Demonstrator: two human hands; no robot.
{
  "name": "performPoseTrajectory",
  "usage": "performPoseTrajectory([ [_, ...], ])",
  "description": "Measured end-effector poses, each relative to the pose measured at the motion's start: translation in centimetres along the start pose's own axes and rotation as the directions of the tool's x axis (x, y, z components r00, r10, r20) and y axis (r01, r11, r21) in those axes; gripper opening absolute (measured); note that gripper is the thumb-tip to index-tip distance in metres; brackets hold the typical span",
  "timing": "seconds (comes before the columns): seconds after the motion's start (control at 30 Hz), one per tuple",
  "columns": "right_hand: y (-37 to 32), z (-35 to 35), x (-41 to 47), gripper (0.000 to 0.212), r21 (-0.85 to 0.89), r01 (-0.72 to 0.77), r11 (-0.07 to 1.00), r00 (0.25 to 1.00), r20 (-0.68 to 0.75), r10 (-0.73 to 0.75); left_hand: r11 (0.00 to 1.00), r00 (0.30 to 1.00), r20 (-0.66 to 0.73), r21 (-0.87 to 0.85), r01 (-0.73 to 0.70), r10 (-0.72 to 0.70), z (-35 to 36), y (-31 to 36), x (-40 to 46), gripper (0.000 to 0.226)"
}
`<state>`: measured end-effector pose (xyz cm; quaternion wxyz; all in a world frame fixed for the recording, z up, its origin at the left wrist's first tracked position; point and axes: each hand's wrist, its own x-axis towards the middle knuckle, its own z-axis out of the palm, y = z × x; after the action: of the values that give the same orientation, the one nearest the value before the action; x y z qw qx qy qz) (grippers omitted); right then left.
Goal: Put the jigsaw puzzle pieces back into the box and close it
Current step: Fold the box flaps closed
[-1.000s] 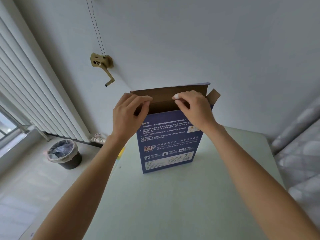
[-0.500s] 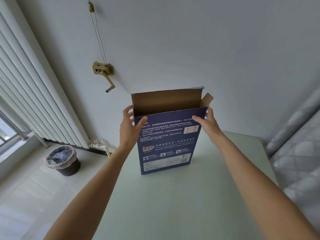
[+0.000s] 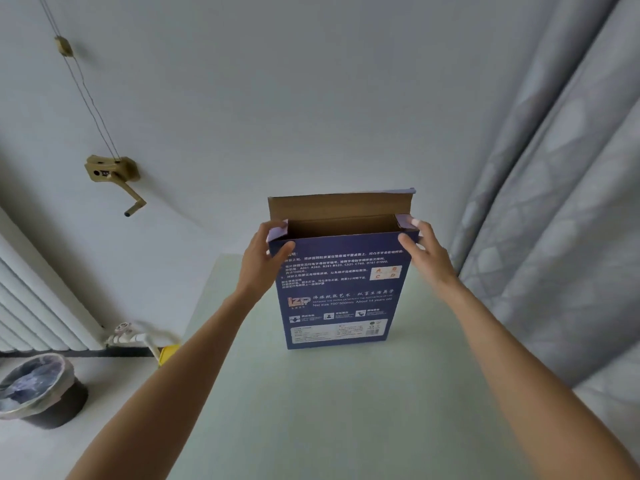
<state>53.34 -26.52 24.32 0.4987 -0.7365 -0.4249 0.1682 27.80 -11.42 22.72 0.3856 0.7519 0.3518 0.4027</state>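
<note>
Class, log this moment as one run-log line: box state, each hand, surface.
box: upright, top open | left hand: folding left side flap | right hand: folding right side flap | table: box stands on it

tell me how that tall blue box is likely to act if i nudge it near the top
The blue box stands upright on its narrow bottom edge on the table, so it would probably tip rather than slide. It is thin cardboard with the top flap open, so likely to flex. Left hand and right hand steady its upper corners.
</note>
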Motion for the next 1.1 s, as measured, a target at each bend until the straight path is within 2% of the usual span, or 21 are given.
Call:
performPoseTrajectory([
  [0.07,0.9,-0.8,-0.2,0.025,-0.057,-0.044,0.997,0.998,-0.053,0.041,1.000,0.998,0.060,0.012,0.008,-0.009,0.7,-0.1,-0.2,0.035],
  [0.13,1.5,-1.2,-0.1,0.020,-0.137,-0.025,0.990,0.985,-0.170,0.001,1.000,0.997,0.072,0.009,-0.015,0.014,1.4,0.2,-0.3,0.030],
  [0.23,1.2,-1.3,0.8,0.020,-0.163,0.025,0.986,0.960,-0.271,-0.069,0.992,0.994,-0.104,-0.126,-0.003,-0.011,1.9,1.7,0.0,0.012],
  [0.3,0.4,-1.4,1.5,0.031,-0.153,0.001,0.988,0.962,-0.268,-0.043,0.964,0.985,-0.163,-0.267,0.018,-0.063,1.7,2.6,0.4,0.018],
  [0.37,-0.3,-1.7,2.3,0.053,-0.146,-0.013,0.989,0.973,-0.229,-0.021,0.943,0.988,-0.140,-0.332,0.010,-0.060,1.4,3.1,1.0,0.036],
  [0.43,-1.0,-2.3,3.0,0.075,-0.164,-0.016,0.986,0.988,-0.153,-0.010,0.962,0.993,-0.109,-0.271,0.020,-0.052,1.1,3.5,1.7,0.042],
  [0.5,-1.4,-2.9,3.7,0.086,-0.244,0.019,0.970,0.997,-0.070,-0.037,0.998,0.991,-0.135,-0.068,0.014,-0.023,1.0,3.6,2.7,0.035],
  [0.53,-1.4,-3.1,4.0,0.083,-0.297,0.045,0.954,0.998,-0.033,-0.057,1.000,0.990,-0.142,0.013,0.007,-0.005,0.9,3.6,3.1,0.030],
  [0.6,-1.5,-3.4,4.3,0.064,-0.368,0.090,0.925,0.996,0.032,-0.084,0.998,0.993,-0.120,0.066,-0.011,0.019,0.9,3.6,3.4,0.023],
  [0.7,-1.5,-3.9,4.3,0.033,-0.355,0.101,0.929,0.995,0.055,-0.087,0.994,0.996,-0.078,0.103,-0.035,0.043,1.0,3.1,3.2,0.019],
  [0.83,-0.9,-4.1,3.9,0.020,-0.242,0.129,0.962,0.986,-0.072,-0.150,0.979,0.992,-0.003,0.161,-0.127,0.129,0.5,2.8,2.7,0.021],
  [0.93,-0.6,-3.9,3.6,0.017,-0.207,0.143,0.968,0.974,-0.145,-0.175,0.951,0.978,0.016,0.228,-0.207,0.209,0.2,2.7,2.7,0.020],
  [1.0,-0.8,-3.7,3.3,0.017,-0.246,0.178,0.953,0.960,-0.168,-0.223,0.936,0.971,-0.028,0.274,-0.219,0.236,0.1,2.7,2.7,0.021],
  [1.1,-0.6,-3.5,3.3,0.020,-0.392,0.221,0.893,0.946,-0.135,-0.294,0.906,0.962,-0.044,0.349,-0.239,0.271,0.3,2.6,2.5,0.021],
])
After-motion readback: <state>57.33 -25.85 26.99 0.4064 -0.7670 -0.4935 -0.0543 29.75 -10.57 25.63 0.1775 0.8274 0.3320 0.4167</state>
